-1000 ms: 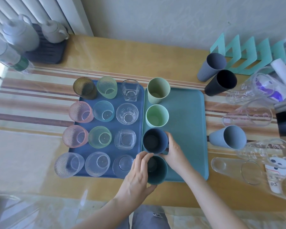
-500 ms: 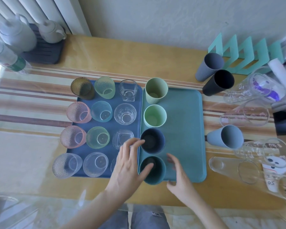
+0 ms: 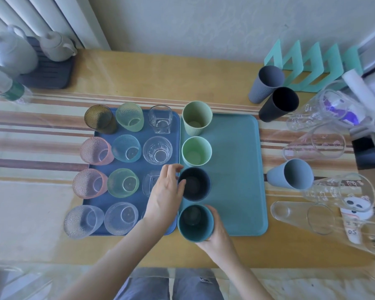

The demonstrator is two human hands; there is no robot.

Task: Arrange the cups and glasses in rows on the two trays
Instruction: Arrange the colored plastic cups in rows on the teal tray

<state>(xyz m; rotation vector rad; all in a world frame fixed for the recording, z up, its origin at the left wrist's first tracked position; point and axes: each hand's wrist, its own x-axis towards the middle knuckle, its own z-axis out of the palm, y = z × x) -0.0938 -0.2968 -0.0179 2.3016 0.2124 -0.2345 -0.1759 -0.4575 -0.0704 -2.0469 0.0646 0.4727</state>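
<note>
A dark blue tray (image 3: pixel 136 229) on the left holds rows of coloured and clear glasses. Beside it, the teal tray (image 3: pixel 236 169) carries one column along its left edge: olive cup (image 3: pixel 196 118), light green cup (image 3: pixel 196 150), navy cup (image 3: pixel 194 184), teal cup (image 3: pixel 195 223). My left hand (image 3: pixel 166 192) rests over the seam between the trays, fingertips on the navy cup's left rim, covering part of two clear glasses. My right hand (image 3: pixel 215 233) wraps the teal cup from the right and below.
Right of the trays lie a grey cup (image 3: pixel 290 174), two tall dark cups (image 3: pixel 278 103), and several clear glasses (image 3: pixel 314 146) on their sides. A teal rack (image 3: pixel 312 63) stands at the back right. Teapots on a dark mat (image 3: pixel 46 76) sit back left.
My left hand moved up from the teal cup to the navy cup's left rim. My right hand, open half a second ago, closed around the teal cup.
</note>
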